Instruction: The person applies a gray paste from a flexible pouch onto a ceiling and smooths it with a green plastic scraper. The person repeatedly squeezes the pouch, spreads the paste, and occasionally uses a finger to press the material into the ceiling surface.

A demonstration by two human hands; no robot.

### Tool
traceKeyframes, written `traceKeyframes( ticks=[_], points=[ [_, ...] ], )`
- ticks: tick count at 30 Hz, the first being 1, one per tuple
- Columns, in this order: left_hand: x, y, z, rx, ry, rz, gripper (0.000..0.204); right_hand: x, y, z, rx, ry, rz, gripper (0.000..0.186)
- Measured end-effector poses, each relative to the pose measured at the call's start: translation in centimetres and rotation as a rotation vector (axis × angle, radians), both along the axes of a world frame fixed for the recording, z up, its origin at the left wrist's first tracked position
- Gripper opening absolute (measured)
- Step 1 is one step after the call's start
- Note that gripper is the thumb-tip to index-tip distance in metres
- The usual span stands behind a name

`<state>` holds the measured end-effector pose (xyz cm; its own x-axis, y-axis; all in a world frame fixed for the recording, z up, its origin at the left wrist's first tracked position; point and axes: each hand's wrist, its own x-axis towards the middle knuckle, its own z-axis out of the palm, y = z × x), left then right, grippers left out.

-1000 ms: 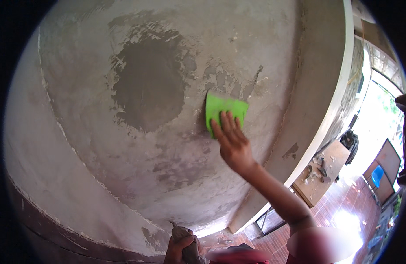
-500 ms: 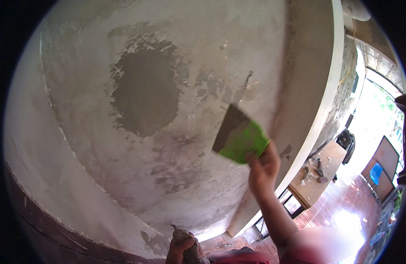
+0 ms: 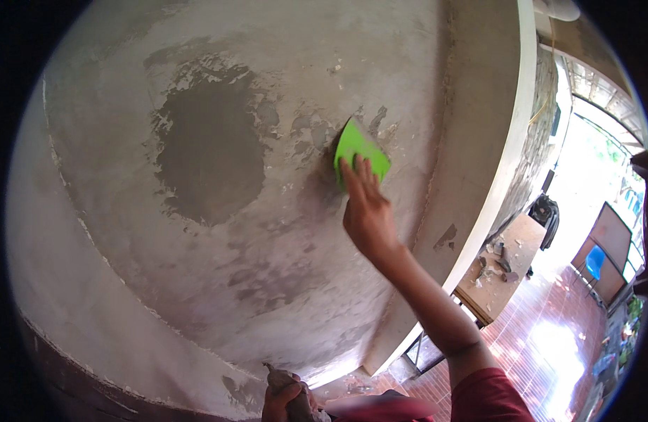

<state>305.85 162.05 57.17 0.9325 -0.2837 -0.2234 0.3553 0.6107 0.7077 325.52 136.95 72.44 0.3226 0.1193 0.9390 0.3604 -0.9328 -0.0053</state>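
Observation:
My right hand (image 3: 370,214) is closed on a green plastic spreader (image 3: 360,146), fingers lying along its face. The spreader is against the wall (image 3: 352,63), its upper end by small grey smears. Left of it is a large dark grey patch of filler (image 3: 211,151) with ragged edges. At the bottom of the view my left hand (image 3: 275,406) is wrapped round a grey, putty-smeared thing (image 3: 298,406) with a narrow pointed tip. What kind of thing it is I cannot make out, as its lower part is cut off.
A projecting pillar (image 3: 478,141) borders the wall on the right. Beyond it a wooden table (image 3: 496,295) bears tools and debris, with a black bag (image 3: 544,218) at its far end. A blue chair (image 3: 595,261) stands on the red tiled floor (image 3: 510,352) near a bright opening.
My right hand has moved up and left with the spreader, which has turned so its bright green face shows and now meets the wall. The left hand still holds the grey thing.

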Motion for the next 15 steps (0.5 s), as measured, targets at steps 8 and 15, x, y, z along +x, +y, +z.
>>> traceKeyframes(
  ticks=[8,15],
  points=[
    [-0.1,0.0,1.7,0.034,0.051,-0.008,0.041,-4.2,6.1,-4.7,-0.011,0.144,0.168,0.064],
    [-0.3,1.5,0.7,0.021,-0.054,-0.122,0.041,-9.3,3.1,-2.1,1.009,0.430,0.996,0.043]
  ],
)
